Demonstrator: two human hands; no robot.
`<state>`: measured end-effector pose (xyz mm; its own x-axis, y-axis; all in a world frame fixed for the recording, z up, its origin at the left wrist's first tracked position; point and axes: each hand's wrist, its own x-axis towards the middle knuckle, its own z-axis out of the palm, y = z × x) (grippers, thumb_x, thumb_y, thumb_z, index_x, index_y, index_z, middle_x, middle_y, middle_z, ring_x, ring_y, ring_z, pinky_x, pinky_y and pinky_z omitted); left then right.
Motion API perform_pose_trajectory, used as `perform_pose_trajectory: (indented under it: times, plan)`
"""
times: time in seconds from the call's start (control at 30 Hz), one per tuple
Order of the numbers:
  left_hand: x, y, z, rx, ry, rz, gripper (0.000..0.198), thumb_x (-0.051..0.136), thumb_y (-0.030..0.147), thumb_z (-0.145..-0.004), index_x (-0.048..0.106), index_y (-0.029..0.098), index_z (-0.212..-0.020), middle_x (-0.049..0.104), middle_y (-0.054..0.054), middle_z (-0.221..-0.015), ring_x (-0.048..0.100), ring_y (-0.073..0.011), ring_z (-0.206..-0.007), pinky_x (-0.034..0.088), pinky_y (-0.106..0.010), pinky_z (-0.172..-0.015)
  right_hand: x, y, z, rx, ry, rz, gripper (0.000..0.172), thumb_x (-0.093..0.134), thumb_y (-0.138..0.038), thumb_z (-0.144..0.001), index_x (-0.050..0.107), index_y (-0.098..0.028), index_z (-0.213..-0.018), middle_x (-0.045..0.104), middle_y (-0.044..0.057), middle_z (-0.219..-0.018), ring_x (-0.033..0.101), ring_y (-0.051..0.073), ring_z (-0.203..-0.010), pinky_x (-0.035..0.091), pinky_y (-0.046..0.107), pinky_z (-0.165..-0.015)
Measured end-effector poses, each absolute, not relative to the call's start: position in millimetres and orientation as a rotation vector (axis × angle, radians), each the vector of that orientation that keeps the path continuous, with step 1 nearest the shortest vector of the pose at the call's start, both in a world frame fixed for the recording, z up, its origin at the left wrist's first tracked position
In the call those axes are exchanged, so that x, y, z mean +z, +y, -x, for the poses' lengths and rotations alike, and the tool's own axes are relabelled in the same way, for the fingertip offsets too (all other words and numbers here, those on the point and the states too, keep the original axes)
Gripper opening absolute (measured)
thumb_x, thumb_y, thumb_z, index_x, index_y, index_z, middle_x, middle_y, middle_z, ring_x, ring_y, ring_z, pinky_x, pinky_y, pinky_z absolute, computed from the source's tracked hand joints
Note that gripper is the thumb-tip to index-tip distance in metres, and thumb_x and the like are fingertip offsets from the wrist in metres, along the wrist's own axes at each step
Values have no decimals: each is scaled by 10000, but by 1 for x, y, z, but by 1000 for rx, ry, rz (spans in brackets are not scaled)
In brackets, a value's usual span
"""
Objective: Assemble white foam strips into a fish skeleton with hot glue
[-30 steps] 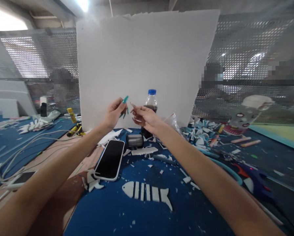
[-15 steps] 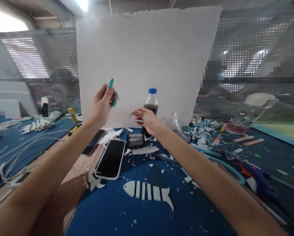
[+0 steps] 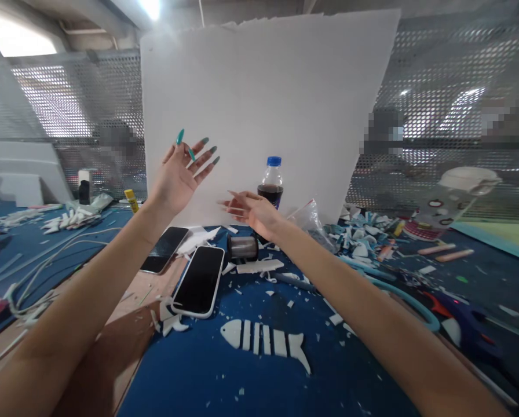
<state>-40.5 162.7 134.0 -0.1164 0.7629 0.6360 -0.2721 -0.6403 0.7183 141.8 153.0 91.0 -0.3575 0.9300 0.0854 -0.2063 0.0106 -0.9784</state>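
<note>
Head view: at the lower centre of the frame, a flat white fish (image 3: 280,343) is laid out in six separate pieces on the blue tabletop (image 3: 190,376), its head marked by a small dark dot. White scraps (image 3: 270,293) are strewn beyond it. Left of centre, a white-edged phone (image 3: 198,281) is placed with its glossy dark screen up. Near its upper right corner, a cylindrical spool (image 3: 244,247) is set on its side, fronted by a pale strip (image 3: 259,266). Above the spool, the right hand (image 3: 253,211) is held with fingers loosely bent; whether anything thin is gripped cannot be told. Part of the blue-capped bottle (image 3: 273,174) is hidden by it. At left centre, the left hand (image 3: 176,176) is raised, opened wide, nothing visible gripped. Blue-and-white offcuts (image 3: 359,234) are heaped at right; behind, a torn-edged white board (image 3: 263,98) is flanked by perforated mesh (image 3: 424,69).
</note>
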Motion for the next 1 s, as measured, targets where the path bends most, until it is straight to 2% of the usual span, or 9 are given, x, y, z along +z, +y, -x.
perform_pose_trajectory:
  times: [0.13,0.2,0.3,0.4,0.47,0.53,0.87,1.0]
  plan:
    - [132,166,45,1811,582,-1437,289,471,444,-891,417,227,-709,538,4,-768,622,-116,-808,544,-274,-773,93,147,-141,1663,-1355,700,219,555,-294,-931,564,-212,-728,736,57,-841,692,188,-825,506,347,-787]
    - [132,167,49,1815,601,-1431,271,492,419,-888,434,233,-700,481,14,-696,545,-87,-647,539,-232,-713,93,147,-141,1689,-1353,688,281,518,-337,-947,540,-208,-698,708,46,-727,677,169,-709,515,344,-763]
    - [134,167,56,1810,606,-1422,250,512,379,-881,450,239,-682,425,22,-642,430,-81,-539,514,-203,-614,90,150,-141,1671,-1334,719,328,461,-380,-971,546,-193,-714,618,13,-616,580,117,-553,520,305,-672]
    - [134,169,63,1788,614,-1446,269,520,369,-871,444,237,-650,391,30,-618,369,-81,-504,487,-201,-566,86,154,-140,1620,-1325,766,261,490,-378,-964,609,-150,-919,639,24,-803,596,114,-640,526,288,-642]
    - [133,172,66,1772,628,-1469,285,526,370,-867,440,234,-631,372,35,-601,343,-81,-490,474,-205,-551,84,154,-139,1585,-1332,790,259,525,-359,-951,601,-146,-1077,644,56,-996,633,147,-788,545,322,-697]
    - [132,175,70,1757,652,-1495,306,527,380,-867,438,232,-614,357,39,-578,329,-83,-479,460,-210,-537,84,154,-139,1552,-1345,807,272,542,-337,-944,589,-158,-1143,626,78,-1107,637,176,-893,550,361,-761]
    - [122,187,72,1787,801,-1674,373,534,486,-819,364,231,-606,383,46,-537,355,-85,-440,356,-237,-442,82,160,-142,1454,-1380,837,270,554,-298,-940,576,-167,-1175,616,81,-1138,636,182,-914,555,365,-768]
    - [126,182,71,1788,893,-1886,379,495,504,-837,335,230,-630,412,44,-534,304,-79,-415,277,-234,-409,81,161,-144,1442,-1384,826,271,557,-289,-938,575,-173,-1183,610,84,-1159,632,188,-936,552,374,-786]
